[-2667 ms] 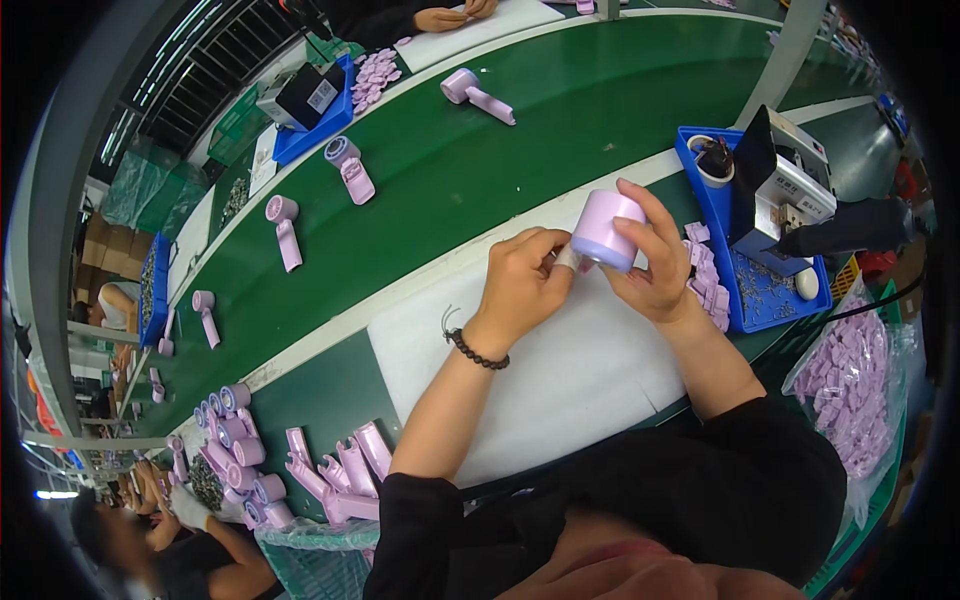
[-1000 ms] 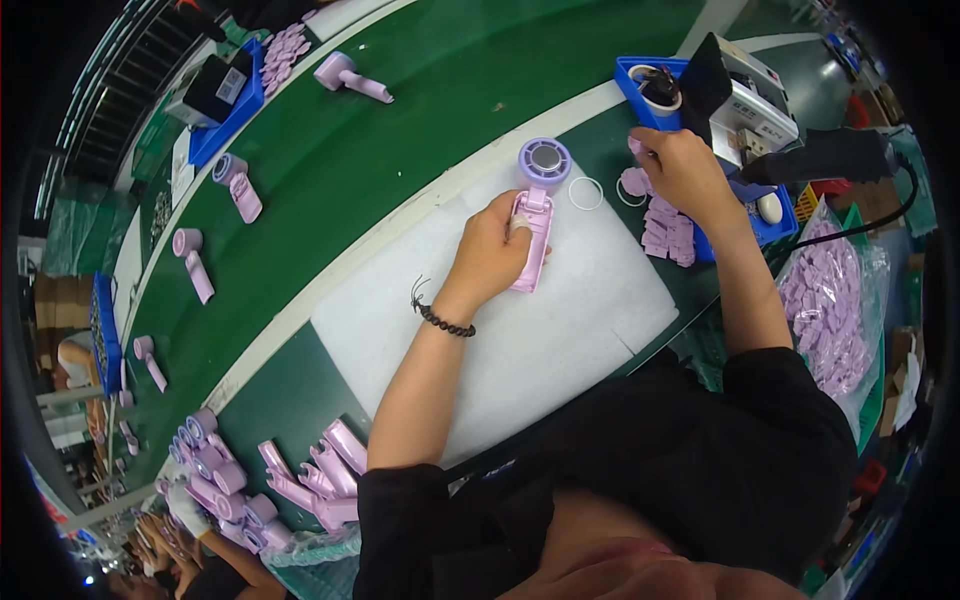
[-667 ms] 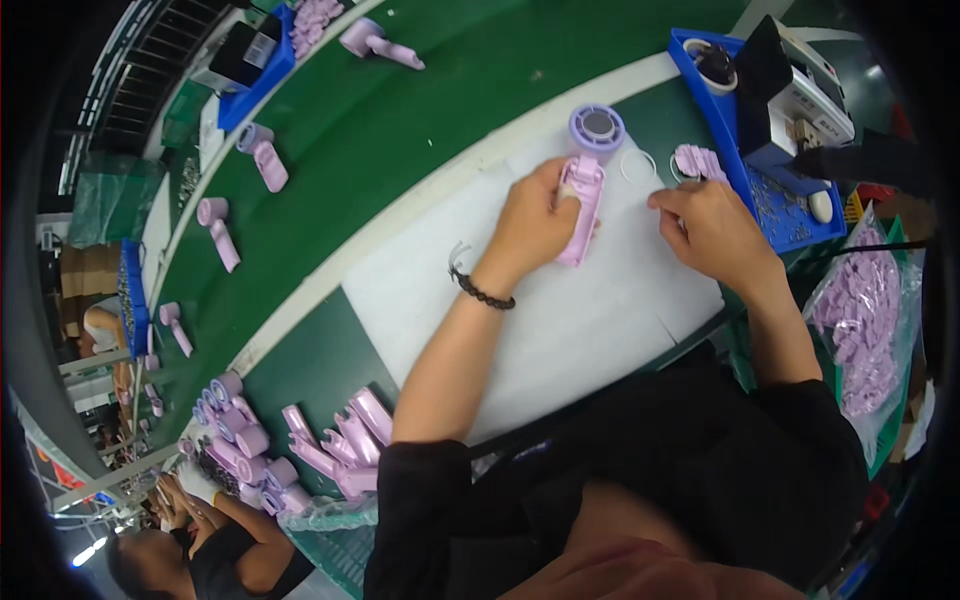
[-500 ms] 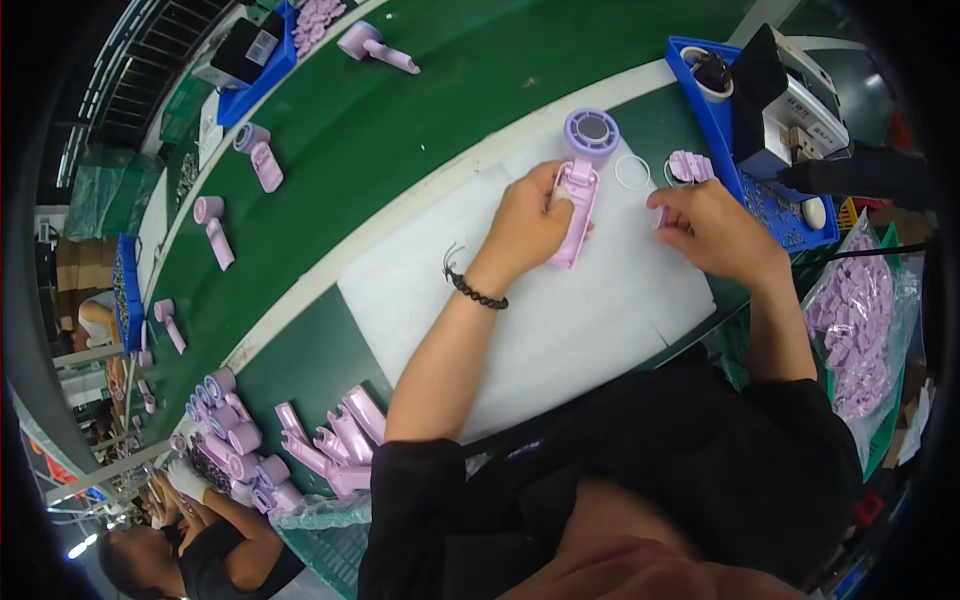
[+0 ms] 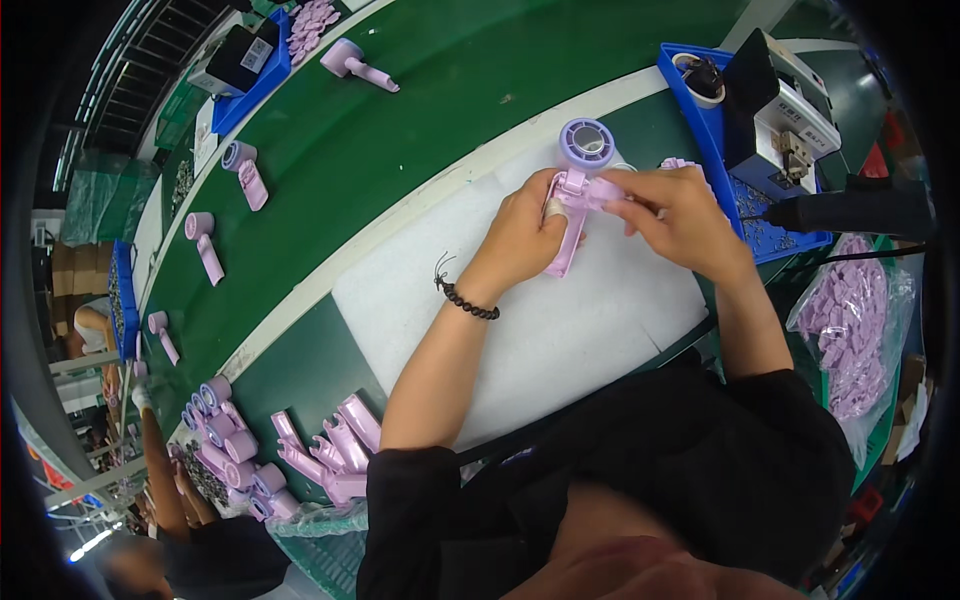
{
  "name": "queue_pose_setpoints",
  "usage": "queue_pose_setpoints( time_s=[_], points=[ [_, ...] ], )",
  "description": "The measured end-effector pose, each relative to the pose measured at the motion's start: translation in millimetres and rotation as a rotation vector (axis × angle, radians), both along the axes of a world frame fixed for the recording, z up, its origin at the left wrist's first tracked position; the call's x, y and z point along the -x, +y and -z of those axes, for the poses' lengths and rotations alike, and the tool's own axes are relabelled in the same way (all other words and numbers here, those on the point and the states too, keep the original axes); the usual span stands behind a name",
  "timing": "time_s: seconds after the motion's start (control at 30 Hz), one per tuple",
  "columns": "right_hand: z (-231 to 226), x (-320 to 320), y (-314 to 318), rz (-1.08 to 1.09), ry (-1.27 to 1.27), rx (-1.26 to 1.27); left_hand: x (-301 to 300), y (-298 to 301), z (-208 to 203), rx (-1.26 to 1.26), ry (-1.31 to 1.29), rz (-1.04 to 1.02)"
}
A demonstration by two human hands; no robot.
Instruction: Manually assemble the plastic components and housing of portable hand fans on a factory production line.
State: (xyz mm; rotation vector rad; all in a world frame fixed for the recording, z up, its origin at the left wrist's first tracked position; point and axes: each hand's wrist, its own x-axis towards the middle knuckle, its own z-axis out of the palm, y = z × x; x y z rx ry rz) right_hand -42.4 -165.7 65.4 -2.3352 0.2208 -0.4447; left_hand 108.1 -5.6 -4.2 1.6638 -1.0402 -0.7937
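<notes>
A pink handheld fan (image 5: 586, 143) with a round purple head stands out above a white foam sheet (image 5: 540, 340). My left hand (image 5: 520, 235) is wrapped round its handle, thumb on top. At the upper part of the handle, just below the head, my right hand (image 5: 685, 220) pinches a small pink plastic piece (image 5: 603, 192) against the fan. Its fingertips partly cover that piece. Behind the right hand lie some more small pink pieces (image 5: 680, 163), partly hidden.
To the right, a blue tray (image 5: 690, 120) holds screws and a boxy machine (image 5: 775, 140); a dark cylindrical tool (image 5: 850, 207) juts in. A bag of pink parts (image 5: 850, 320) is below. Handle shells (image 5: 340, 445) and fans (image 5: 225, 430) lie left. A co-worker (image 5: 225, 555) sits beyond.
My right hand has moved left from beside the loose pieces, bringing the small pink piece onto the fan handle. Fans on the green belt have shifted slightly; the co-worker's arm has reached forward.
</notes>
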Motion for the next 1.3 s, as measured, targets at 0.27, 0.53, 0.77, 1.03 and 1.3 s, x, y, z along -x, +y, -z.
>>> queue_pose_setpoints(
  time_s=[0.27,0.53,0.77,1.03,1.3],
  points=[
    [28,-18,8,-0.070,0.006,0.306,0,5,6,-0.010,-0.112,0.002],
    [23,-36,18,0.023,0.050,0.525,-2,4,-2,-0.004,-0.020,0.005],
    [29,-45,15,0.006,0.069,0.571,-2,9,20,0.144,0.267,-0.075],
    [14,-49,20,-0.146,0.097,0.605,-14,5,1,0.230,0.844,-0.128],
    [23,0,14,-0.032,-0.266,-0.030,-12,3,-8,0.357,1.101,-0.073]
  ],
)
